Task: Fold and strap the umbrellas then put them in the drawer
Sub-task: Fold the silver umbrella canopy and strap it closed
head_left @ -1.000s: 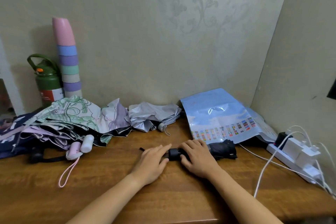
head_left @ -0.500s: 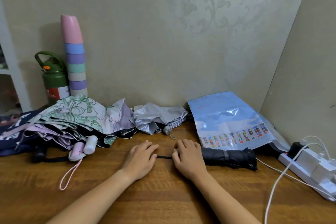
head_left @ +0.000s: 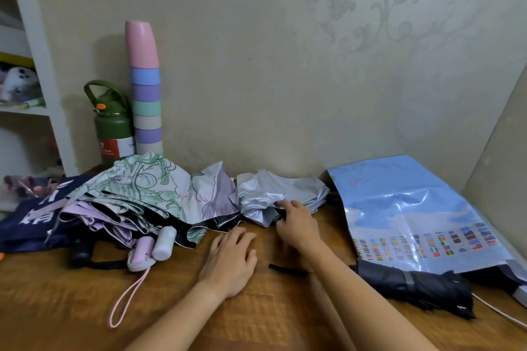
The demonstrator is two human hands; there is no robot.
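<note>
Against the back edge of the desk (head_left: 256, 322), near its middle, my right hand (head_left: 299, 226) reaches the silver umbrella (head_left: 273, 194); its fingers curl over the dark handle end of that umbrella, where the crumpled silver canopy bunches, and grip it. My left hand (head_left: 229, 259) lies palm down on the wood just in front and to the left, fingers relaxed and slightly spread, holding nothing.

Toward the right edge, the black umbrella (head_left: 413, 283) lies folded and strapped, a grey band round its middle; a thin black strap (head_left: 288, 268) lies on the wood beside my right forearm, and I cannot tell from this view whether it joins that umbrella. Partly over the black umbrella's far end rests a light blue plastic bag (head_left: 413, 208) printed with a row of small flags, leaning into the back right corner. A white cable (head_left: 496, 312) runs along the right edge.

Along the back left of the desk, the floral umbrella (head_left: 148, 188) sprawls unfolded, green and lilac print over a black lining, touching the silver one. Two pale handles (head_left: 155, 245) with a pink wrist loop (head_left: 128, 298) project from under it toward the front. A navy cloth (head_left: 31, 216) with white characters lies at the left edge. Behind, against the wall, stand a green bottle (head_left: 112, 125) and a stack of pastel cups (head_left: 144, 88), side by side.
</note>
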